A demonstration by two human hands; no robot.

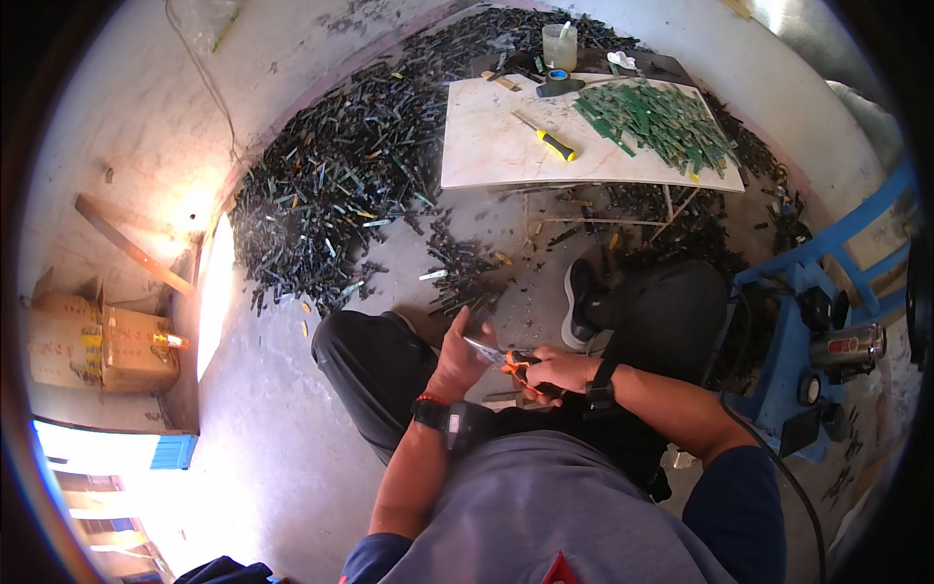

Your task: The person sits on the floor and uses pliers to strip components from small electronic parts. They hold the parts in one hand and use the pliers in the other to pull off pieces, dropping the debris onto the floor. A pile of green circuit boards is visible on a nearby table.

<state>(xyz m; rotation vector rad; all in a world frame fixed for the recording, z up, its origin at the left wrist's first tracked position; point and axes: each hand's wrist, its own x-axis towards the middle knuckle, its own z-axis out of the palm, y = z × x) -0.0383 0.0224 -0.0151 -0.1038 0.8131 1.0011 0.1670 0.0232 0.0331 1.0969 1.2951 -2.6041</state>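
My right hand point(562, 371) is wrapped round the handles of a pair of pliers point(516, 361) with orange and black grips. The pliers point left, over my lap, toward my left hand point(459, 360). My left hand is closed at their jaws, its fingers curled and its thumb side turned up. A shiny grey piece point(483, 347) shows between that hand and the orange grips. Whether it is the jaws or a separate strip I cannot tell. Both wrists wear dark bands.
Ahead stands a low table point(486, 161) with a heap of green circuit-board strips point(657, 122), a yellow-handled screwdriver point(547, 136), blue tape point(557, 77) and a cup point(559, 47). Dark strips point(331, 185) pile on the floor. A blue chair point(827, 238) is right, cardboard boxes point(136, 350) left.
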